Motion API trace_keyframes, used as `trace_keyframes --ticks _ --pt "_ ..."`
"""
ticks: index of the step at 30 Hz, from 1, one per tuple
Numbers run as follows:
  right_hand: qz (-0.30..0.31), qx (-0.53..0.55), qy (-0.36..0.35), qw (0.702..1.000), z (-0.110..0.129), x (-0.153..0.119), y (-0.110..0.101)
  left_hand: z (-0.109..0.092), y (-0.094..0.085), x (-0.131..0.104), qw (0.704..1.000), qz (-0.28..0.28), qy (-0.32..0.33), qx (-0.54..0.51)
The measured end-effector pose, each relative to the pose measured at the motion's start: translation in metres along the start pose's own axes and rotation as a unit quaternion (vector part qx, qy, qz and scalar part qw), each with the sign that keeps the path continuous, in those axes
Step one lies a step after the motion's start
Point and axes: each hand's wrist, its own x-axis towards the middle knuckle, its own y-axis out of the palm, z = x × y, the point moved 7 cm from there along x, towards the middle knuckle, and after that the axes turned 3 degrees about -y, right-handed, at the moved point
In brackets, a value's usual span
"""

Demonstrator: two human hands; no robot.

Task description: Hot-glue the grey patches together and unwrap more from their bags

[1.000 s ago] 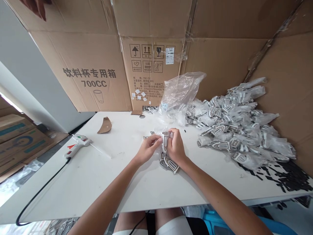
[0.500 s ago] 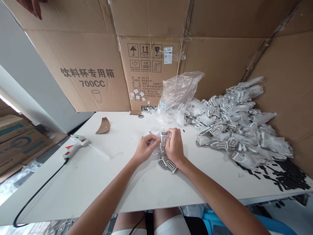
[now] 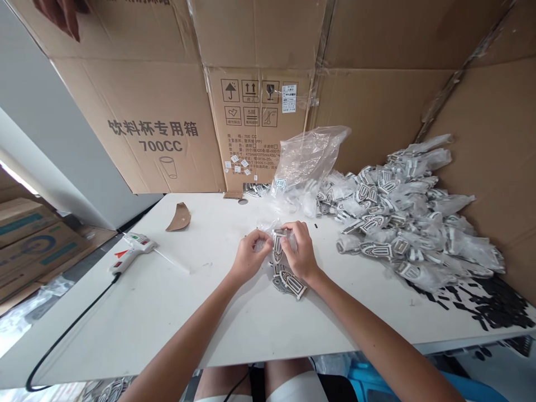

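Over the middle of the white table, my left hand (image 3: 248, 258) is closed, its thumb and fingertips pinching a clear plastic bag (image 3: 270, 224). My right hand (image 3: 302, 255) is closed on a small arch-shaped piece (image 3: 277, 250), grey and white with a dark outline, its thumb along the front. The piece is upright at the bag; whether it is inside the plastic I cannot tell. Just below both hands lie several similar arch-shaped pieces (image 3: 292, 283), loose and overlapping on the table.
A large heap of bagged pieces (image 3: 377, 215) covers the right, with black strips (image 3: 498, 304) beside it. A bigger clear bag (image 3: 310, 153) stands against the cardboard wall (image 3: 167, 95). At left lie a hot glue gun (image 3: 133, 251) and a cardboard scrap (image 3: 179, 216). Another person's hand (image 3: 62, 17) shows top left.
My right hand has loosened from a fist around the piece, its thumb now lying along the front. Both hands stay close together. The view has shifted slightly.
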Motion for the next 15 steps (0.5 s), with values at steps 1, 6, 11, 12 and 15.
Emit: trace_keyframes --ticks 1,6,11,12,15 --pt "0.002 -0.001 0.001 1.000 -0.001 0.001 -0.001 0.000 -0.001 0.000 1.000 -0.005 0.001 -0.001" --pt "-0.004 0.018 0.026 0.999 -0.011 0.007 -0.007 -0.003 -0.007 0.001 0.999 -0.035 0.017 -0.002" --pt "0.049 0.098 0.059 0.992 -0.019 0.008 0.000 -0.002 -0.011 0.000 0.998 -0.057 0.020 -0.013" --pt "0.061 0.106 0.061 0.991 -0.020 0.007 0.001 -0.001 -0.010 0.000 0.998 -0.057 0.021 -0.014" --pt "0.078 0.106 0.044 0.990 -0.017 0.008 0.000 -0.001 -0.008 -0.001 0.998 -0.053 0.026 -0.012"
